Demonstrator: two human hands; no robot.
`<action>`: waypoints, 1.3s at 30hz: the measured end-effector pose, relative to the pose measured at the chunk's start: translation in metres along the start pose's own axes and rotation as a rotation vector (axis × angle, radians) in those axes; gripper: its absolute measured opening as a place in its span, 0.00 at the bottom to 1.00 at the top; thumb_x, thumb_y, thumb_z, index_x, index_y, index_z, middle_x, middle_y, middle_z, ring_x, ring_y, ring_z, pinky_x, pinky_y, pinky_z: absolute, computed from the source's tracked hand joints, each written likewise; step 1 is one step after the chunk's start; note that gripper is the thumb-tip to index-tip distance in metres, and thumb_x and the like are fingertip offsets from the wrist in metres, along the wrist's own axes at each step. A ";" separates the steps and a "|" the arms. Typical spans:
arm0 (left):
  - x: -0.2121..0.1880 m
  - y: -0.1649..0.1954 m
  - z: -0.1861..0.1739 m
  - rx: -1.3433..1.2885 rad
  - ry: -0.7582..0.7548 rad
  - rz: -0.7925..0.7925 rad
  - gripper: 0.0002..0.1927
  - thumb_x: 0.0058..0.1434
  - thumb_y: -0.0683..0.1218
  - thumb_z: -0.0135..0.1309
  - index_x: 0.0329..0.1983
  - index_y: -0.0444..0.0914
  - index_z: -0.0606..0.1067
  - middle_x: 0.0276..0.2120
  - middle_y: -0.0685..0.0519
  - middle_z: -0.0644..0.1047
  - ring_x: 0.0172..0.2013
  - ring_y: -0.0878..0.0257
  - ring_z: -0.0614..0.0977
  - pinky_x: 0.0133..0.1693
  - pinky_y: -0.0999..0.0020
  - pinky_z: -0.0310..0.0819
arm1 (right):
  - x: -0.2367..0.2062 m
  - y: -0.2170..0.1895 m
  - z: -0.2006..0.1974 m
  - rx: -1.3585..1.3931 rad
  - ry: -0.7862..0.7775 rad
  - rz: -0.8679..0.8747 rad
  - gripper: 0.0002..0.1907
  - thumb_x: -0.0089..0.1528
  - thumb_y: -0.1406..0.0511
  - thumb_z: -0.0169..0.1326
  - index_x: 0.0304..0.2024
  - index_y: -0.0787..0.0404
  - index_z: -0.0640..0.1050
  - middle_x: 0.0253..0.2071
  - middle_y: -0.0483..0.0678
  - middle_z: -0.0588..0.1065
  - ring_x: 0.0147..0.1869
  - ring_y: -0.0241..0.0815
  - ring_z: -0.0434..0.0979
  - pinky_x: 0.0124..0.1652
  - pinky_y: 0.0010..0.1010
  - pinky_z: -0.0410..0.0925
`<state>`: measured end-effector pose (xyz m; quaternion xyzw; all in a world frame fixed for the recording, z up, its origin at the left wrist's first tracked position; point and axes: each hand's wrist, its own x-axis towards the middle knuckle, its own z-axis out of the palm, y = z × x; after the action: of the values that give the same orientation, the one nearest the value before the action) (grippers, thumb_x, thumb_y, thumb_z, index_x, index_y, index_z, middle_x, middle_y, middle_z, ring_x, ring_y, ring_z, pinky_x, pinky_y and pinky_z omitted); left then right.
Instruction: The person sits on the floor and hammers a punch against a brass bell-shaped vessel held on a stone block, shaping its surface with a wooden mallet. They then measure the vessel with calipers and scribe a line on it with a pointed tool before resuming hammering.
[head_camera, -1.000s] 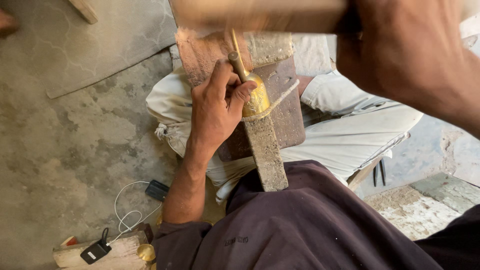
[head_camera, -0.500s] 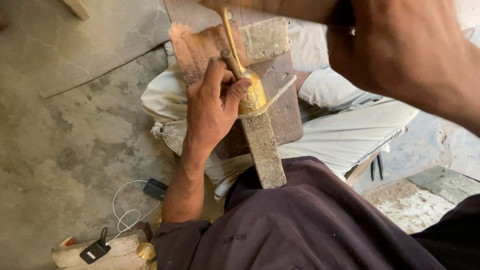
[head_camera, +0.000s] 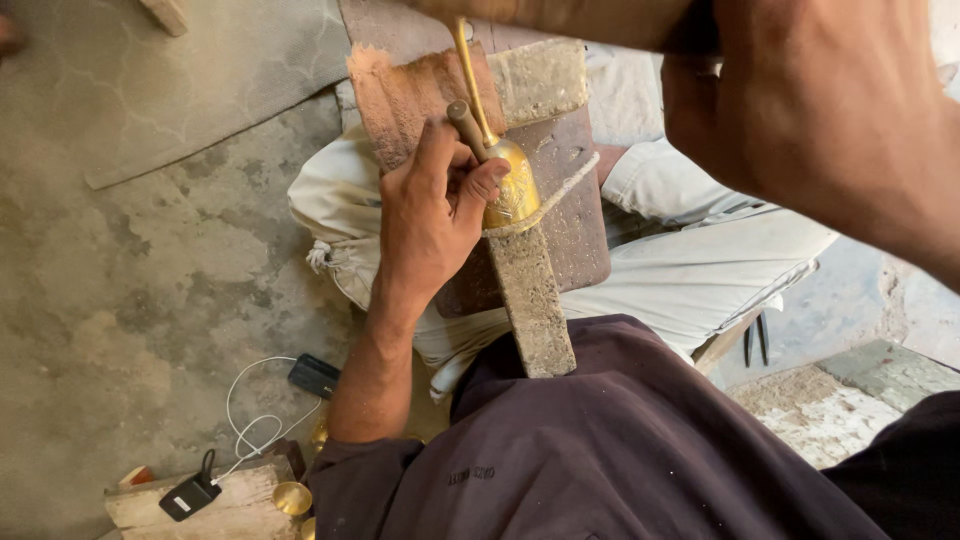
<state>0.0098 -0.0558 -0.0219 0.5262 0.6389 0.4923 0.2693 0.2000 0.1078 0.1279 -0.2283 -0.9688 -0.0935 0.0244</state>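
The right hand (head_camera: 800, 110) fills the top right corner, close to the camera and blurred; it is clenched around a thick wooden handle (head_camera: 560, 20) that runs off the top edge, so its head cannot be seen. The left hand (head_camera: 430, 215) rests on a worn block (head_camera: 545, 150). Its fingers (head_camera: 480, 185) pinch a short punch (head_camera: 466, 128) against a brass bell-shaped piece (head_camera: 512, 195). The piece lies on the block, and its thin stem (head_camera: 470, 75) reaches up under the handle. A narrow bar (head_camera: 535, 300) slants down from the piece to the dark trouser lap (head_camera: 620, 440), with pale sacking (head_camera: 700, 270) under the block. Bare concrete floor (head_camera: 150, 280) lies open to the left, and a white cable (head_camera: 250, 420) and a small brass cup (head_camera: 292, 497) sit near the bottom edge.
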 end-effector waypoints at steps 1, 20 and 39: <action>-0.001 -0.001 0.000 0.029 0.009 0.012 0.16 0.72 0.51 0.59 0.45 0.35 0.69 0.31 0.52 0.82 0.31 0.63 0.87 0.31 0.69 0.79 | 0.000 0.000 -0.002 -0.010 -0.018 -0.021 0.09 0.58 0.73 0.60 0.41 0.62 0.81 0.26 0.55 0.76 0.24 0.48 0.75 0.26 0.35 0.69; -0.003 0.004 -0.001 0.022 0.039 -0.011 0.15 0.72 0.50 0.59 0.45 0.35 0.69 0.32 0.51 0.83 0.31 0.65 0.87 0.31 0.71 0.81 | -0.023 0.016 0.031 0.154 0.062 0.017 0.06 0.65 0.71 0.61 0.42 0.65 0.77 0.28 0.54 0.75 0.27 0.47 0.76 0.30 0.34 0.69; 0.026 -0.011 0.003 -0.130 -0.227 -0.013 0.16 0.74 0.50 0.58 0.59 0.38 0.71 0.33 0.54 0.81 0.34 0.68 0.87 0.33 0.72 0.81 | -0.055 0.062 0.065 0.617 -0.047 0.348 0.18 0.73 0.73 0.60 0.28 0.71 0.71 0.23 0.53 0.69 0.26 0.43 0.72 0.29 0.32 0.64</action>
<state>0.0001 -0.0301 -0.0286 0.5556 0.5745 0.4683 0.3766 0.2769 0.1512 0.0694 -0.3738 -0.8984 0.2143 0.0856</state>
